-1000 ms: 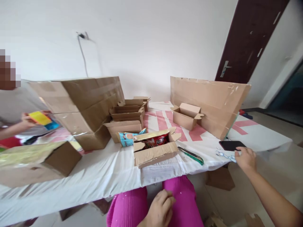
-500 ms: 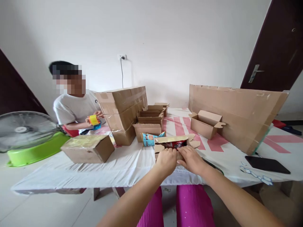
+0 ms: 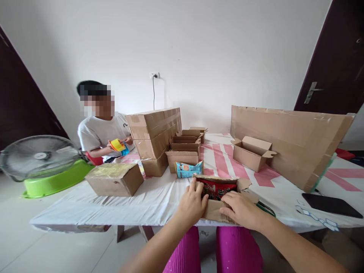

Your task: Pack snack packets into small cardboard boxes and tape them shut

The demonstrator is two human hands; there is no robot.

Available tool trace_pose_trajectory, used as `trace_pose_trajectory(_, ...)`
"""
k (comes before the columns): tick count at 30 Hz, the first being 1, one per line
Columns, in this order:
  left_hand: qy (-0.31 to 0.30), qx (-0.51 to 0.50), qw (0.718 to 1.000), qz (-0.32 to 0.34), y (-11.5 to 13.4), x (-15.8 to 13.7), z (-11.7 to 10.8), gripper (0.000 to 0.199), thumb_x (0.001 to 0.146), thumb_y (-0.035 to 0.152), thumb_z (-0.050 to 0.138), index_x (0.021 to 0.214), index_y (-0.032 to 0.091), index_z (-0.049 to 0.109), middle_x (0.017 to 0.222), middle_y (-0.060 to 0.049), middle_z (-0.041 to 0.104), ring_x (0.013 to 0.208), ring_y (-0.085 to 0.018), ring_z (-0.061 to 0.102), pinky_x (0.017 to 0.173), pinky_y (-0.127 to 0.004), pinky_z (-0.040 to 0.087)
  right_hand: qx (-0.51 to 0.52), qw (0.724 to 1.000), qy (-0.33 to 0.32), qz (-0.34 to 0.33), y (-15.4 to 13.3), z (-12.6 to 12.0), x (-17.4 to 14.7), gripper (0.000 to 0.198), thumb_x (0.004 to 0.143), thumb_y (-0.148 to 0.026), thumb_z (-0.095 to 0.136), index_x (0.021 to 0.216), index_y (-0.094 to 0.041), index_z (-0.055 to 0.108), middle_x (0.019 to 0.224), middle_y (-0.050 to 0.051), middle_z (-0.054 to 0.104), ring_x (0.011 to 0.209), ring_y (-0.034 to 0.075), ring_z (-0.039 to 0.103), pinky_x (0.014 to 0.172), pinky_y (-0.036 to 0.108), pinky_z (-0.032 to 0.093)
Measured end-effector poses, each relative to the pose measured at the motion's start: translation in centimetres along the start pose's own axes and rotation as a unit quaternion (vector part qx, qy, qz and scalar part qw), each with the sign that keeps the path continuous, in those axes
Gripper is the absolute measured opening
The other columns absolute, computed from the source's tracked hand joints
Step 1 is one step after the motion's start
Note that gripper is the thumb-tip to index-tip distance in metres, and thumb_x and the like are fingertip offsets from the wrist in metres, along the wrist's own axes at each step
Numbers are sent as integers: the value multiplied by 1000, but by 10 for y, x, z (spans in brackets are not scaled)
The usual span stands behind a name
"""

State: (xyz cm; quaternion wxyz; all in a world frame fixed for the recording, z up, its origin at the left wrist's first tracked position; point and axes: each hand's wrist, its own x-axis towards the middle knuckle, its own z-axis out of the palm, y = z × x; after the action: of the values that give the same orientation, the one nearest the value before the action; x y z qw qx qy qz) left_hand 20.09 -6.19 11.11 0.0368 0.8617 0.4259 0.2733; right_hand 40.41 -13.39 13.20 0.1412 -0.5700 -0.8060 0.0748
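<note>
A small open cardboard box (image 3: 217, 212) stands near the table's front edge, with a red packet (image 3: 217, 187) bearing dark and white print inside. My left hand (image 3: 192, 201) is closed over the box's left end, its fingers at the rim and the thumb towards the opening. At the front flap, my right hand (image 3: 241, 208) grips with its fingertips inside and its thumb on the outer side. Just behind the box lies a light blue snack packet (image 3: 189, 170). The box's right side flap (image 3: 243, 184) sticks up.
Stacked taped cartons (image 3: 155, 140) and a closed box (image 3: 113, 180) stand left; several open boxes (image 3: 182, 156) line the middle. To the right are another open box (image 3: 252, 155), a cardboard panel (image 3: 292, 136) and a black tablet-like slab (image 3: 331, 204). A seated person (image 3: 104, 132) holds yellow tape (image 3: 116, 145).
My left hand has moved from the box's front to its left end. The box sits closer to me, showing more of the red packet. The whole view has shifted slightly.
</note>
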Motion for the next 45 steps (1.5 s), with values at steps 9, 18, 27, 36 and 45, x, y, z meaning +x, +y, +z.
trace_pose_trajectory(9,31,-270,945,-183,-45,-30,24,69,78,42,66,136,17,39,97,-7,66,75,-20,66,69,-35,55,-16,995,-37,88,46,4,28,140,44,-67,81,154,-17,11,160,22,8,146,40,3,115,58,13)
trace_pose_trajectory(18,162,-97,980,-68,-42,-8,-13,23,89,38,53,101,20,61,110,-10,57,108,-26,58,94,-45,48,-55,996,10,62,37,7,26,121,45,-57,83,149,-20,33,147,18,36,133,40,33,108,55,30)
trace_pose_trajectory(27,65,-40,997,0,-14,-21,-13,32,70,29,77,98,21,63,136,-12,45,112,-30,61,91,-46,55,-129,975,177,33,22,29,-22,63,89,-58,48,131,-12,54,141,21,46,129,36,41,104,54,37)
trace_pose_trajectory(36,193,-117,974,-35,-17,-84,-4,10,90,24,56,93,22,64,97,-6,60,88,-17,66,74,-28,58,-143,965,206,81,10,40,-33,10,75,-23,70,84,-19,68,130,13,56,116,35,50,93,51,46)
trace_pose_trajectory(45,217,-137,965,-60,-15,-91,1,10,88,28,58,90,22,66,98,-6,62,87,-17,66,71,-27,58,69,936,339,73,17,39,-41,21,89,-35,50,81,-24,66,120,12,63,110,30,59,95,47,48)
